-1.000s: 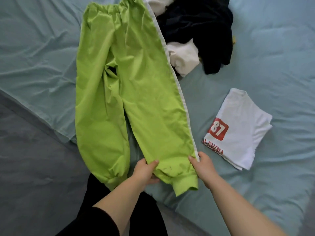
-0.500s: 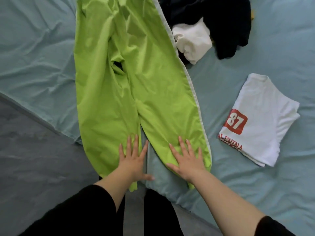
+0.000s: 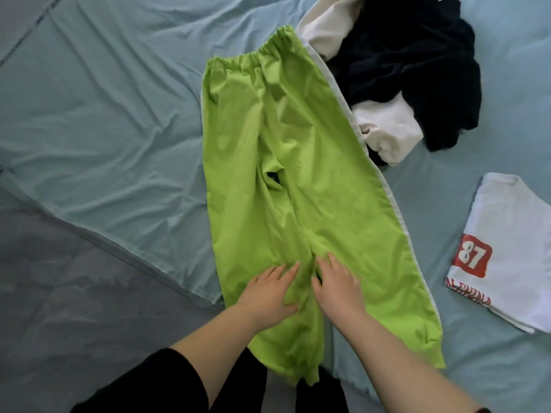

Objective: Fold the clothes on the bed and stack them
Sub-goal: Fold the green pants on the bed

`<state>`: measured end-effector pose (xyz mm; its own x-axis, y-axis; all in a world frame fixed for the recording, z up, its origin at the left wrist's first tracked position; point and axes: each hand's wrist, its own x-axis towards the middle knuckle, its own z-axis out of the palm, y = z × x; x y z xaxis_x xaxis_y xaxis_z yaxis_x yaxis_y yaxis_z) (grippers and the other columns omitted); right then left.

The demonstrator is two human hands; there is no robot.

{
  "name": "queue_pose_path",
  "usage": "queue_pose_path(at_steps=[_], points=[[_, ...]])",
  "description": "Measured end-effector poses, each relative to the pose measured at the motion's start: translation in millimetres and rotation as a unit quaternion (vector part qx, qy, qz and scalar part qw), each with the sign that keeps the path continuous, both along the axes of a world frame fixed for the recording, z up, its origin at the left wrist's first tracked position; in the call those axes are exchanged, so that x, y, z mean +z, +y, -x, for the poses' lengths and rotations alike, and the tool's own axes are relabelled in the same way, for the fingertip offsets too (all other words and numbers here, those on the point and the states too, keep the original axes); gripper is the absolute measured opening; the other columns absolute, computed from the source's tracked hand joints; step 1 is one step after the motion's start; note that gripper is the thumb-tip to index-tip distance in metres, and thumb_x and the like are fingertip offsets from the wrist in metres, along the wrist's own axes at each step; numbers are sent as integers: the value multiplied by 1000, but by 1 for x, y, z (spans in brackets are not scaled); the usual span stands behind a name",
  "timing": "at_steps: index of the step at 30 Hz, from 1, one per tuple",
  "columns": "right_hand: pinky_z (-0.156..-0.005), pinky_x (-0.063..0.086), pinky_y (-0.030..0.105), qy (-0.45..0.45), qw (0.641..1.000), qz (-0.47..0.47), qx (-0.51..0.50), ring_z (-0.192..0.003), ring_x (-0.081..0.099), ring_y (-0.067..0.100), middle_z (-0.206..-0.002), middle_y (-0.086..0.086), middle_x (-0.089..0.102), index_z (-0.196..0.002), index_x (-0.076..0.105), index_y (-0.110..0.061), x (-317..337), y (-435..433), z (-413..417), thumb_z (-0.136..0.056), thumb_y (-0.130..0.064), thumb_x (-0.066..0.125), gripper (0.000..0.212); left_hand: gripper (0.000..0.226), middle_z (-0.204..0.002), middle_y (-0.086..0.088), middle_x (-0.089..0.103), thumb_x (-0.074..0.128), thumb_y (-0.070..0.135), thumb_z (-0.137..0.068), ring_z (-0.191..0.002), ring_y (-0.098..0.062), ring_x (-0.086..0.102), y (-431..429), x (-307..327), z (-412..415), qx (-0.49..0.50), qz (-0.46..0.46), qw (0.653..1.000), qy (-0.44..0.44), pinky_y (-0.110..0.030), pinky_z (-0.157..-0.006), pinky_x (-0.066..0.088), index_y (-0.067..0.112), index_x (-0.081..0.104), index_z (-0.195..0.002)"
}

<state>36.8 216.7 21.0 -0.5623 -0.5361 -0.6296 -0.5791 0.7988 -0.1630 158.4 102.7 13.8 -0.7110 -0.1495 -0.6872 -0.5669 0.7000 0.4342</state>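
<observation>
- Left hand [image 3: 269, 289] and right hand [image 3: 337, 286] lie flat with fingers straight, gripping nothing. They press the pants [image 3: 283, 162] on either side of the gap between the legs.
- The pants run lengthwise away from both hands on the bed [image 3: 104, 114], cuffs nearest and waistband farthest.
- Laying one leg over the other looks like the next step, and both hands are equally near.
- A folded shirt [image 3: 507, 234] lies to the right of the pants.

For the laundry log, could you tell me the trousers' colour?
The trousers are lime green; head view.

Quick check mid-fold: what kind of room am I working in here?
Most likely a bedroom: a wrinkled blue bed sheet, green trousers spread on it, and a pile of unfolded clothes beside them.
</observation>
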Motion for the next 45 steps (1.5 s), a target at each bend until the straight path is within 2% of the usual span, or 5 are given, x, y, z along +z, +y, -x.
queue_pose_path(at_steps=[18,24,29,38,45], points=[[-120,4,29,-94,976,187,-61,-148,1,6,-161,-10,6,-153,18,-24,-2,-143,-41,-102,-30,33,54,74,-161,-11,11,52,31,-96,-146,-29,20,-224,5,45,113,89,990,2,-37,-117,23,22,9,-155],[-117,9,22,-123,965,202,-115,-147,15,8,-160,-5,21,-151,28,-21,-11,-218,-56,-99,-25,41,54,81,-163,-4,0,46,13,-89,-150,-23,5,-317,-2,87,-160,201,966,2,-39,-119,12,30,1,-154],[-121,1,36,-67,979,109,-158,-149,-10,20,-161,6,-14,-153,-7,-13,-40,-278,-56,-93,-51,47,89,77,-163,-6,-6,39,16,-95,-150,-23,-1,-395,-23,103,-385,293,873,65,-42,-120,4,28,-10,-153],[-120,1,42,51,983,50,-172,-149,-8,25,-160,12,-17,-139,-33,-13,-71,-299,-70,-92,-1,35,84,59,-160,-10,16,34,16,-94,-148,-24,16,-471,-42,158,-382,372,827,180,-50,-117,-5,31,24,-150],[-121,5,31,38,979,88,-182,-150,1,16,-162,4,-7,-152,-9,-16,-72,-294,-71,-88,6,32,79,39,-89,-2,69,49,5,-79,-83,-26,66,-499,-19,153,-459,341,750,332,-36,-88,52,24,73,-101]])
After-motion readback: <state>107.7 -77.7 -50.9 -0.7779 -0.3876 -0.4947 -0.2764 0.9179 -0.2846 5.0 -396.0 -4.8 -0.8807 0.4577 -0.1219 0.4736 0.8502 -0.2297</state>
